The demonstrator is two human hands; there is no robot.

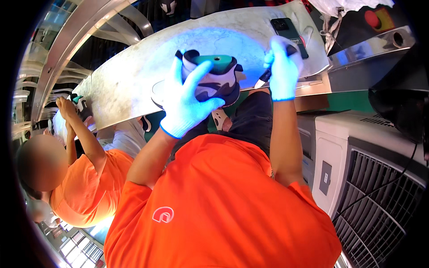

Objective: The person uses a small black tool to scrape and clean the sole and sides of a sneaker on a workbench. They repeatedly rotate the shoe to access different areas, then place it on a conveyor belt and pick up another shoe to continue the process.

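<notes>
Left hand (184,100) grips camouflage shoe (219,81), teal insert (225,65); right hand (284,73) clasps pale-tipped tool (264,77).

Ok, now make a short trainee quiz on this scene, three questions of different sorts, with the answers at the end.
1. Open: The person's left hand holds a shoe. What colour is the block in its opening?
2. True or false: The right hand holds a pale-tipped tool.
3. Multiple choice: Where does the phone lie? A, on the table; B, on the floor; C, in the person's lap.

Key: 1, teal green. 2, true. 3, A.
</notes>
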